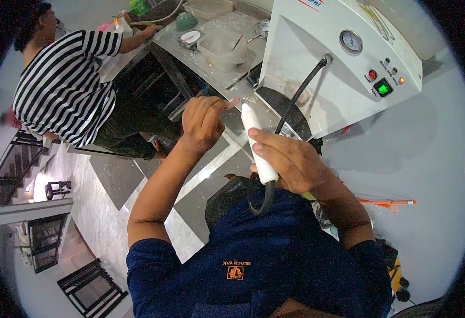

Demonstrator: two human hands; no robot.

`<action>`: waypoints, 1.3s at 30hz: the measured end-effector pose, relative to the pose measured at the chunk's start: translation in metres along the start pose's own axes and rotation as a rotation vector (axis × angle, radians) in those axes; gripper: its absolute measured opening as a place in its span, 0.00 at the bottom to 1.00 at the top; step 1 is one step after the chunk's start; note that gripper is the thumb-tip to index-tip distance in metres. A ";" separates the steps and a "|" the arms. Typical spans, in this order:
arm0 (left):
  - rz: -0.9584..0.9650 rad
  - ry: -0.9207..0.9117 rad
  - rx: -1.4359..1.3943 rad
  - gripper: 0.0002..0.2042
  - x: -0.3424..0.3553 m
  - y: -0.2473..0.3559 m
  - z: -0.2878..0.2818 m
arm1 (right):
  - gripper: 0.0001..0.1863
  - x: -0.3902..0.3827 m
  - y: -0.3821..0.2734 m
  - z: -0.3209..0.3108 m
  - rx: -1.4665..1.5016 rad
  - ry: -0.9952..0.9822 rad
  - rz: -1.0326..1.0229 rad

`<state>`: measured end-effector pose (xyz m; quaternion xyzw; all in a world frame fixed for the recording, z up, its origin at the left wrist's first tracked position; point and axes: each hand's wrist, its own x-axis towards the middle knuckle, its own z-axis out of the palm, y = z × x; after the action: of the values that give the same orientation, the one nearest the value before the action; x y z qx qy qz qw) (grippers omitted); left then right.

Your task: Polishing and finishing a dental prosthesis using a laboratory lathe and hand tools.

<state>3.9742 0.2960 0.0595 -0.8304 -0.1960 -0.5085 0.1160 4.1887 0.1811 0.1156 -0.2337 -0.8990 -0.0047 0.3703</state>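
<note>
My right hand [292, 161] is wrapped round a white pen-shaped handpiece [260, 151], its tapered tip pointing up and away from me. A black cord [266, 204] loops out of its lower end, close to my dark blue shirt. Just left of the tip, my left hand [203, 122] is closed, fingers curled and pinched toward the handpiece. A small pinkish shape shows at its fingertips; whether that is a fingertip or a held piece I cannot make out. Beyond both hands stands a white machine [330, 69] with a round gauge [351, 41], a lit green switch [383, 88] and a black hose [302, 93].
A grey worktop [171, 42] at the far side carries a cloudy plastic tub [223, 50], a green bowl [186, 21] and small tools. At the left, a person in a striped shirt [65, 87] reaches over the bench. An orange rod [389, 202] lies at the right.
</note>
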 end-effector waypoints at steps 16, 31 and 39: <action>-0.862 0.156 -0.564 0.08 -0.006 0.028 0.014 | 0.22 0.001 0.002 0.011 -0.053 0.041 -0.024; -0.218 0.093 -0.055 0.15 0.002 0.005 0.006 | 0.24 -0.003 0.008 0.018 0.018 0.055 0.019; -0.178 0.114 -0.065 0.15 0.002 0.007 0.005 | 0.25 -0.002 0.006 0.016 -0.029 0.083 -0.001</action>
<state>3.9817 0.2923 0.0595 -0.7829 -0.2453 -0.5692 0.0544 4.1815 0.1889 0.1017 -0.2383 -0.8828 -0.0276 0.4040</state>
